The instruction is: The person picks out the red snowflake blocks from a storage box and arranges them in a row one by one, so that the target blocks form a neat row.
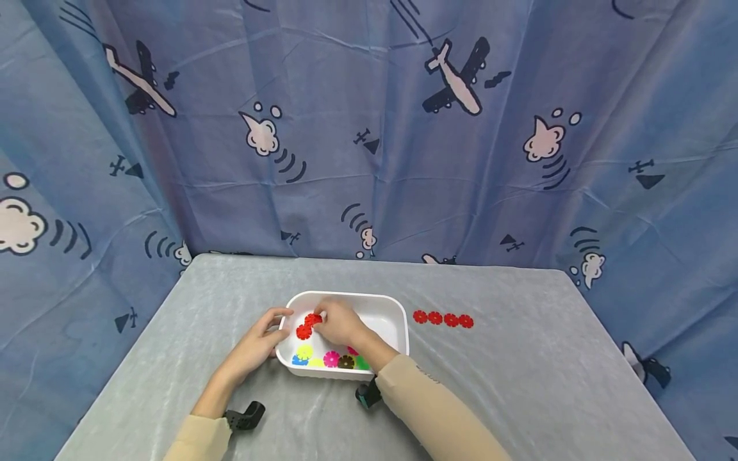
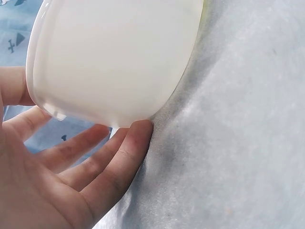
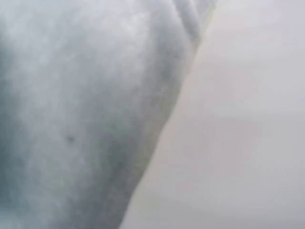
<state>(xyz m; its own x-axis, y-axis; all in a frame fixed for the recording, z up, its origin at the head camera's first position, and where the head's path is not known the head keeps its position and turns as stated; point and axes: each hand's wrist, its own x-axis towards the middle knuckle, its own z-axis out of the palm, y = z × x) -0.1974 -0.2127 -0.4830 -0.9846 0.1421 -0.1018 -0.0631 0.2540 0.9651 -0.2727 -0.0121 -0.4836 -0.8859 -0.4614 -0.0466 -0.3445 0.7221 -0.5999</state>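
A white plastic tray (image 1: 377, 308) holds several flower-shaped plastic discs. My left hand (image 1: 256, 346) grips the tray's left end, its fingers against the outer wall (image 2: 114, 62) in the left wrist view. Inside the tray, my right hand (image 1: 340, 322) pinches a red flower-shaped disc (image 1: 312, 319) near the left side, its fingertips partly hiding it. Another red disc (image 1: 303, 331) lies just below that one. The right wrist view shows only the blurred tray wall (image 3: 228, 133) and cloth, without the hand.
Along the tray's near side lie yellow (image 1: 304, 351), blue (image 1: 299, 361), pink (image 1: 331, 359), brown (image 1: 346, 362) and green discs (image 1: 362, 363). Several red discs (image 1: 443, 319) form a row right of the tray. Grey cloth (image 1: 519, 384) covers the table; a patterned blue curtain (image 1: 323, 83) hangs behind.
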